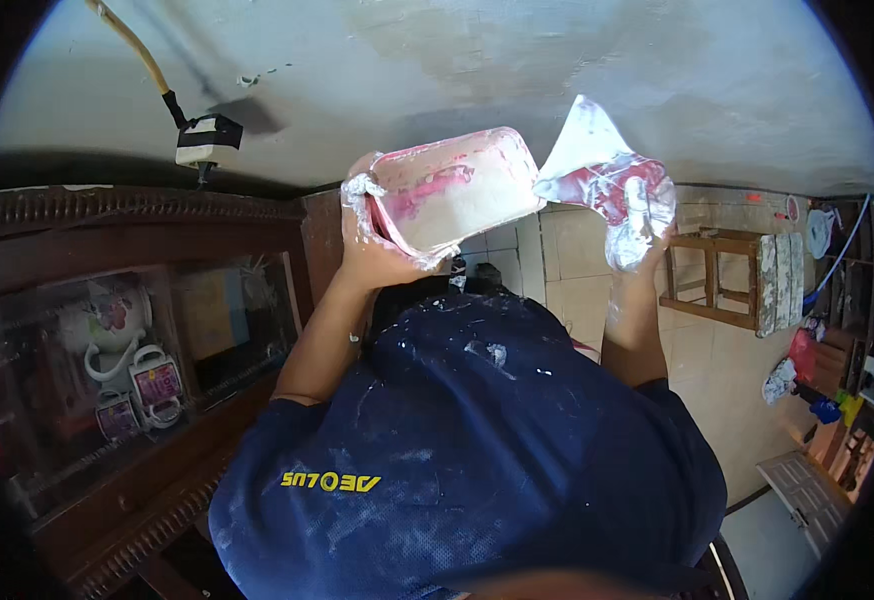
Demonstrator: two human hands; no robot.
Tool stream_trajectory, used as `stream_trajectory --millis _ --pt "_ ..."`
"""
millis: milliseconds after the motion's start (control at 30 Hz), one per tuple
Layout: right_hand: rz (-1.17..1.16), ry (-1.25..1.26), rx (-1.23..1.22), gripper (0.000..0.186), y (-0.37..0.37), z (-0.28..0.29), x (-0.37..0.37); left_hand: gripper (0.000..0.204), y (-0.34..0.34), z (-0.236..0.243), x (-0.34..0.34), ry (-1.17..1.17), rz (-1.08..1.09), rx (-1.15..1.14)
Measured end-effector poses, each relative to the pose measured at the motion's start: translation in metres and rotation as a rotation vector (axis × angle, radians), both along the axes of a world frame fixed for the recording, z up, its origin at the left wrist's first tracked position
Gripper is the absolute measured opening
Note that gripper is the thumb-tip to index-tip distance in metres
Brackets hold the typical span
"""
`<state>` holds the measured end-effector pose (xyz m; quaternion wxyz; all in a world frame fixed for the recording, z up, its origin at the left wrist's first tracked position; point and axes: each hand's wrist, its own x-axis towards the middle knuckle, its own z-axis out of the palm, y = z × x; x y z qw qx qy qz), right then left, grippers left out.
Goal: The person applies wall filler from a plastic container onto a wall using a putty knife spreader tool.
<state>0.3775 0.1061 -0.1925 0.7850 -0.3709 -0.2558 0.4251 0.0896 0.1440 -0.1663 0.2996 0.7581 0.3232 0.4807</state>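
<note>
Grasping a pale, round-cornered rectangular tub (477, 205) streaked with pink inside, the paste-smeared left hand (372, 262) holds it before the grey wall (437, 60). Coated in white paste, the right hand (641, 222) clasps a red-handled scraper (587, 142), its white triangular blade's corner close by the tub's right rim.

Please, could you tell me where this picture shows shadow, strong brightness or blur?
Head view: the black-and-white box throws a shadow on the wall; the white blade in the right hand looks nearly washed out; a shape at the lower edge is blurred.
</note>
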Motion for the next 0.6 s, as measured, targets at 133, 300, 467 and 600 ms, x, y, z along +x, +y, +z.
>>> stream_trajectory --millis 133,300,467,600 --pt "0.062 -0.244 -0.018 0.018 -0.002 -0.009 -0.023 0.105 -0.009 0.003 -0.007 -0.022 0.008 -0.012" --pt "0.232 -0.764 0.074 0.018 0.005 -0.004 -0.034 0.106 -0.014 -0.004 -0.021 0.101 0.057 -0.060" --pt "0.362 -0.763 0.016 0.016 0.001 -0.005 -0.038 0.103 -0.010 0.004 -0.013 0.062 0.084 0.016" --pt "0.267 -0.342 -0.063 0.017 -0.002 0.001 -0.051 0.104 -0.008 -0.002 -0.016 0.086 0.099 0.043"
